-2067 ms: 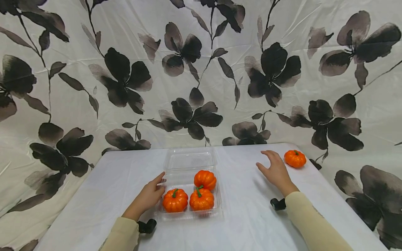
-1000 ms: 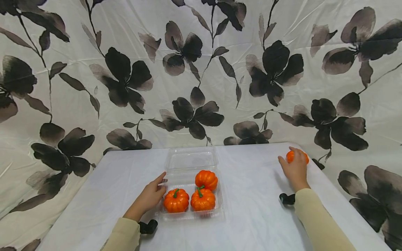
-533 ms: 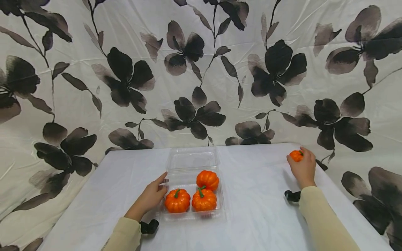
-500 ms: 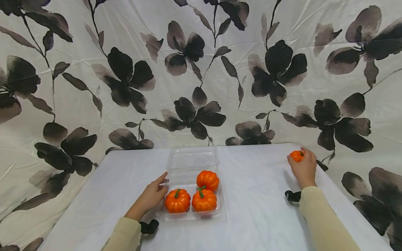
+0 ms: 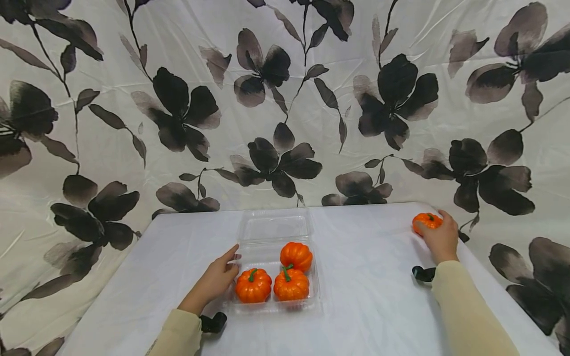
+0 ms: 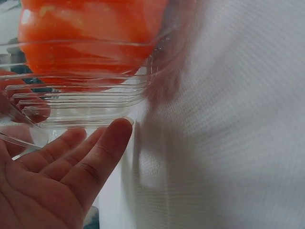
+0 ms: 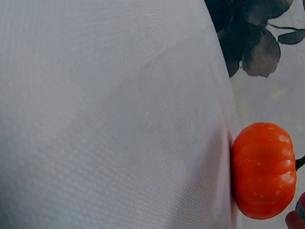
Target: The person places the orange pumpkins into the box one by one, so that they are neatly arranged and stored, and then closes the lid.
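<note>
A clear plastic clamshell container lies on the table with its lid folded back. Inside sit three small orange pumpkins: one at front left, one at front right, one behind. My left hand is at the container's left wall, its fingers extended; the left wrist view shows the fingertips right at the ridged side. At the table's far right, another orange pumpkin rests on the cloth. My right hand is around its near right side, thumb overlapping its front; in the right wrist view a fingertip shows apart from the pumpkin.
White cloth covers the table. Behind it hangs a pale curtain with dark flowers. The far right pumpkin is close to the table's right edge. A black camera is on the left wrist, another on the right.
My right hand has reached from mid-right over to the far right pumpkin, then shifted slightly right and nearer, so more of the pumpkin shows. My left hand has stayed at the container.
</note>
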`<state>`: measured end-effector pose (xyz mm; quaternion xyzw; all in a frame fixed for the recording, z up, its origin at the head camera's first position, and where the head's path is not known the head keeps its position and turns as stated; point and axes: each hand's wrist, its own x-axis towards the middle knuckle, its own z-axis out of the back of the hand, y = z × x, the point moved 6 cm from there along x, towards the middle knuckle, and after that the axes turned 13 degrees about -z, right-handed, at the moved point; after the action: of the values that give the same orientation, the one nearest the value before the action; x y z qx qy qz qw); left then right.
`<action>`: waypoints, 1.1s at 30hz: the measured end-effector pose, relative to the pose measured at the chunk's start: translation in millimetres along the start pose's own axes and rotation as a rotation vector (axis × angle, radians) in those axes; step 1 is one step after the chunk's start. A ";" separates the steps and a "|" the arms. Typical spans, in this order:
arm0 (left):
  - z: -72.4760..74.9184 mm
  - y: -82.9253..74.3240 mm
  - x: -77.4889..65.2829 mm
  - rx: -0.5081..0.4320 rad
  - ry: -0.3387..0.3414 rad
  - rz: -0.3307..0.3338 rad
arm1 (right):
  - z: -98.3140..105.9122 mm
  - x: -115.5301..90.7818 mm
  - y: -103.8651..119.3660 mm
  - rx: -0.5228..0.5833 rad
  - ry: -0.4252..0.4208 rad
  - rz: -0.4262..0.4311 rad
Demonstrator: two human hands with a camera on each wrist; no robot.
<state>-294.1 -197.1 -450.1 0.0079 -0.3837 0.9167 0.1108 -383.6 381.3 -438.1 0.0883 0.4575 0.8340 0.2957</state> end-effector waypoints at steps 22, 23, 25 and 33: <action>1.5 -0.7 2.9 -0.030 -0.001 0.010 | 5.6 16.0 -4.6 -0.051 0.115 -0.074; 1.6 -0.6 3.0 -0.029 -0.002 0.007 | 5.7 15.5 -4.8 -0.055 0.122 -0.081; 1.5 -0.2 2.8 -0.025 -0.001 0.009 | 5.4 15.3 -6.7 -0.066 0.135 -0.098; 1.3 0.3 -0.1 -0.025 0.000 0.017 | -2.4 18.8 -16.2 -0.062 0.169 -0.132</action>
<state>-294.2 -198.2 -449.4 0.0033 -0.3951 0.9128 0.1032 -393.2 397.1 -455.0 -0.0221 0.4598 0.8307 0.3130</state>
